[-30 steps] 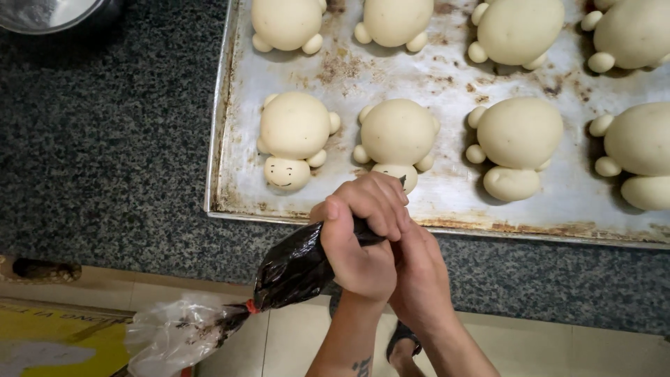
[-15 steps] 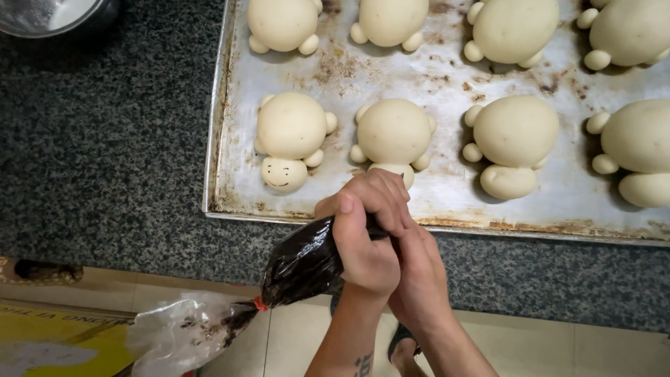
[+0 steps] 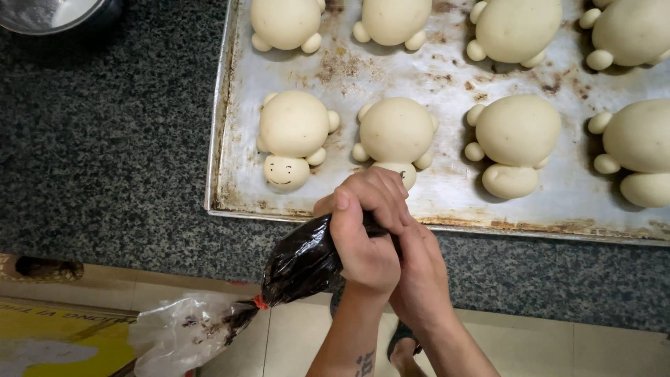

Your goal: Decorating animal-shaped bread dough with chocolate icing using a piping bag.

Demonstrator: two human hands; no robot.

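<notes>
Squeezed the dark piping bag [image 3: 303, 262] in a clenched left hand [image 3: 366, 244] at the near rim of the tray [image 3: 558, 218], right hand [image 3: 422, 279] pressed beneath with its grip hidden, seemingly drew a face on the middle bun's head [image 3: 406, 174], and likely needed light, steady pressure next.

We see one package: a clear plastic piping bag [image 3: 293, 269] filled with dark brown paste, overhanging the front edge of the speckled counter [image 3: 105, 174], its tied, empty tail trailing lower left. Below it, at the lower left corner, lies a flat yellow printed sheet [image 3: 49, 335].
</notes>
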